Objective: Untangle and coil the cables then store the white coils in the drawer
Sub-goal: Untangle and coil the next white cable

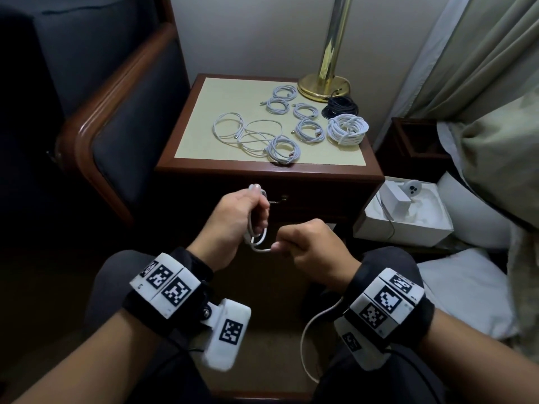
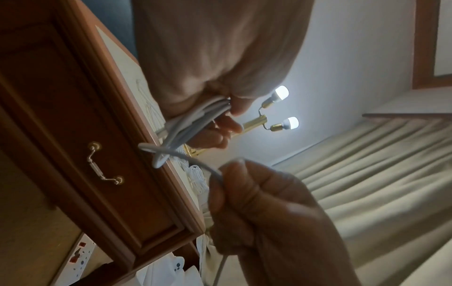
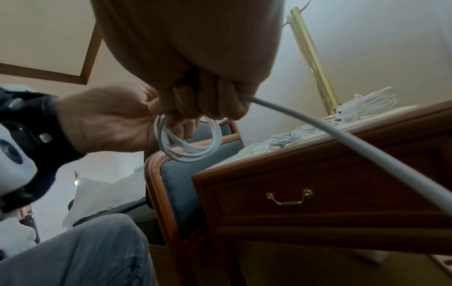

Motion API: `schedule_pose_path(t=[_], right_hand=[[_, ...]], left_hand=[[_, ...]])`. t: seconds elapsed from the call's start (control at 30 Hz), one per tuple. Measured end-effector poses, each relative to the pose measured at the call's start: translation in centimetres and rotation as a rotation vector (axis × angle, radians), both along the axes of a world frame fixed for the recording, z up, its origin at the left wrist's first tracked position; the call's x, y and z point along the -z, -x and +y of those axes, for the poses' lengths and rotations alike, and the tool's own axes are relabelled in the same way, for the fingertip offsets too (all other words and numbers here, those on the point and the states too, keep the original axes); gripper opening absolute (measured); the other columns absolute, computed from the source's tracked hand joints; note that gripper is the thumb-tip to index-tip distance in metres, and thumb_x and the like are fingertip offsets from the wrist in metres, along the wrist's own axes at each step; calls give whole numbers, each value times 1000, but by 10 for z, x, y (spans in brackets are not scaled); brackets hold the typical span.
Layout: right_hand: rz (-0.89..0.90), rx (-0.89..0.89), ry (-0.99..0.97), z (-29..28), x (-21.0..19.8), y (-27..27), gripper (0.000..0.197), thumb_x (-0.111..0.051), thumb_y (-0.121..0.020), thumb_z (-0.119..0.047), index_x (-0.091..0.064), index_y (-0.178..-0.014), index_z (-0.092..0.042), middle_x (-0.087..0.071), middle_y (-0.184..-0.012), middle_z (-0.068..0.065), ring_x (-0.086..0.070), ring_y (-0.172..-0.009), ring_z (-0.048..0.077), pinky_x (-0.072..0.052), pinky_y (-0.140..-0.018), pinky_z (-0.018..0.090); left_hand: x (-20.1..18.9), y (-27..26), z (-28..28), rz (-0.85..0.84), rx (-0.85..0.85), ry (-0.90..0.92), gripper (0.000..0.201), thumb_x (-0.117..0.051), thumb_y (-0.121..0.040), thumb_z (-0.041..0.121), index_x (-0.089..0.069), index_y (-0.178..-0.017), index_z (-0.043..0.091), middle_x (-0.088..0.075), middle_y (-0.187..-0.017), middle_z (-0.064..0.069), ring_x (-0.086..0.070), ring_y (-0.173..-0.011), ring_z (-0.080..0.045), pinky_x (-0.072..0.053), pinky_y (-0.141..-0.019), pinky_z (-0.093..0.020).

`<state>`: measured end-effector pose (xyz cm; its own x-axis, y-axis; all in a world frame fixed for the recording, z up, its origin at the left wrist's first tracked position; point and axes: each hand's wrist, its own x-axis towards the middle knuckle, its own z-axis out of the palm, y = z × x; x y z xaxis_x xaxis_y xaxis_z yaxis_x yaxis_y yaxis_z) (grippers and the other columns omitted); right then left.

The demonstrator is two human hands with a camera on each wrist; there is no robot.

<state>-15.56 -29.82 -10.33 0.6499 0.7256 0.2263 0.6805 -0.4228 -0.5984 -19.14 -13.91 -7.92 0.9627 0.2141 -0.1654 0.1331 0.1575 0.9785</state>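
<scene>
My left hand point(image 1: 242, 217) grips a small bundle of white cable loops point(image 1: 258, 233) in front of the nightstand drawer point(image 1: 306, 196), which is closed. My right hand point(image 1: 309, 243) is curled round the free run of that same white cable point(image 3: 342, 139); its tail point(image 1: 306, 339) hangs down past my right wrist. In the right wrist view the loops point(image 3: 190, 139) hang below the left hand point(image 3: 110, 118). Several white coils point(image 1: 309, 131) and a loose white cable point(image 1: 245, 131) lie on the nightstand top point(image 1: 198, 118), beside a black coil point(image 1: 339, 107).
A brass lamp base point(image 1: 323, 84) stands at the back of the nightstand. A dark padded chair point(image 1: 122, 118) is close on the left. An open white box point(image 1: 408, 217) sits on the floor at the right, next to bedding. The drawer's brass handle point(image 3: 289, 197) faces me.
</scene>
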Motion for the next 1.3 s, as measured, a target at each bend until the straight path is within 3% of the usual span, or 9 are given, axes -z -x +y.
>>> schedule_pose_path(t=[0.1, 0.27, 0.37, 0.47, 0.57, 0.67, 0.9, 1.2, 1.3], right_hand=[[24, 22, -148, -1, 0, -2, 26, -57, -85, -29, -64, -70, -9, -52, -55, -8, -49, -51, 7, -43, -50, 28], [43, 38, -303, -2, -5, -3, 18, -65, -84, -12, -66, -67, -4, -48, -53, -20, -50, -49, -8, -35, -54, 4], [-7, 85, -332, -5, -6, -7, 22, -74, -79, -14, -60, -63, -7, -44, -52, -19, -46, -45, -6, -30, -50, 5], [63, 205, -317, -9, -6, -13, 41, -86, -66, -23, -46, -65, -20, -41, -49, -14, -42, -43, 4, -28, -47, 10], [229, 167, -391, -13, -7, -18, 41, -86, -66, -15, -46, -61, -22, -43, -51, -12, -39, -46, 2, -30, -47, 13], [401, 73, -416, -15, -9, -22, 29, -80, -72, -6, -54, -66, -17, -51, -57, -6, -44, -51, 1, -37, -49, 14], [674, 108, -538, -26, -4, -31, 18, -61, -84, 7, -62, -72, -6, -53, -52, -7, -45, -44, 2, -37, -44, 12], [715, 179, -438, -12, 8, -19, 17, -55, -90, 5, -59, -78, -7, -62, -60, 10, -58, -58, 20, -47, -60, 25], [771, 216, -479, -9, 6, -16, 17, -54, -92, 3, -55, -78, -7, -54, -55, 8, -49, -44, 12, -41, -46, 18]], left_hand=[[1, 0, -11, 31, 46, -46, 41, -36, -105, 25, -56, -75, 5, -56, -69, -10, -54, -50, -10, -47, -54, -22], [8, -1, -18, 91, 121, -255, 46, -44, -94, 47, -64, -69, 14, -54, -53, -1, -52, -56, -23, -45, -66, -41], [4, 2, -22, 157, 184, -293, 54, -44, -95, 46, -63, -68, 3, -62, -61, -17, -60, -58, -33, -49, -62, -45], [0, 6, -27, 237, 273, -25, 56, -40, -103, 32, -48, -54, 6, -39, -48, -10, -40, -37, -18, -34, -40, -20], [-1, 6, -27, 286, 306, 146, 45, -39, -103, 27, -43, -62, 9, -35, -49, -1, -24, -36, -4, -17, -35, -14], [-4, 7, -21, 339, 332, 168, 34, -43, -100, 23, -46, -69, 10, -41, -49, 5, -23, -37, -1, -12, -33, -11], [-11, 13, 14, 373, 357, 398, 40, -46, -91, 26, -37, -53, 19, -21, -45, 7, -17, -31, -4, -4, -39, -19], [-9, 15, 21, 270, 253, 583, 38, -48, -83, 27, -25, -53, 24, -18, -43, 9, -19, -28, -4, -9, -40, -21], [-9, 13, 20, 207, 176, 601, 40, -49, -83, 27, -30, -48, 24, -18, -41, 9, -18, -28, -5, -8, -43, -22]])
